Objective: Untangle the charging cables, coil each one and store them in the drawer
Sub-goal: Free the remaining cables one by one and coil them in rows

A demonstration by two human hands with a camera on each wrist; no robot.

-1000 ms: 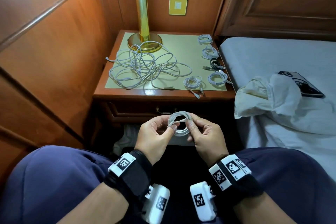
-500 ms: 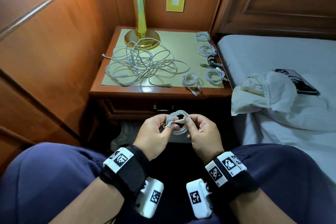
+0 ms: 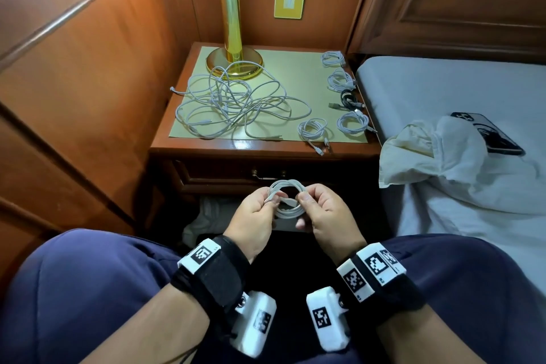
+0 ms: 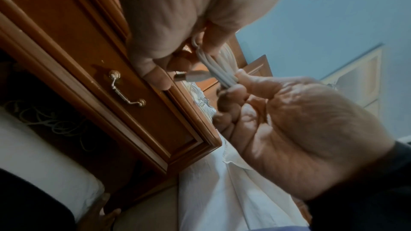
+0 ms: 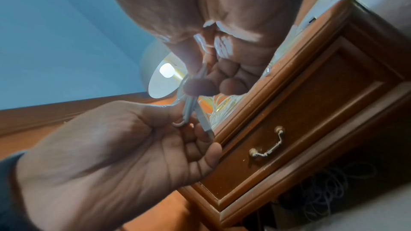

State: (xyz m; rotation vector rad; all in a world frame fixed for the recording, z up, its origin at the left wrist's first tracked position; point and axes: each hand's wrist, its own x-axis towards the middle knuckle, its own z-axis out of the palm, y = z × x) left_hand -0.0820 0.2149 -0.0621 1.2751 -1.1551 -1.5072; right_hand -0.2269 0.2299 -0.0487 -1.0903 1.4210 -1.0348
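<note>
A white charging cable wound into a small coil (image 3: 288, 201) is held in front of the nightstand's shut drawer (image 3: 224, 174). My left hand (image 3: 271, 201) grips the coil's left side and my right hand (image 3: 304, 201) pinches its right side. In the left wrist view the coil (image 4: 213, 64) has its USB plug (image 4: 193, 76) sticking out across the loop by my left fingers. A loose tangle of white cables (image 3: 236, 103) lies on the nightstand top. Several coiled cables (image 3: 353, 122), one of them black (image 3: 350, 97), line its right edge.
A brass lamp (image 3: 233, 38) stands at the back of the nightstand. The drawer has a metal handle (image 3: 267, 177). A bed at the right carries a crumpled white cloth (image 3: 437, 154) and a phone (image 3: 487, 136). More cable (image 5: 333, 191) lies in the dark recess under the drawer.
Both hands stay in front of the drawer and keep hold of the coil. The plug end now lies across the loop's opening. The view has tilted down a little.
</note>
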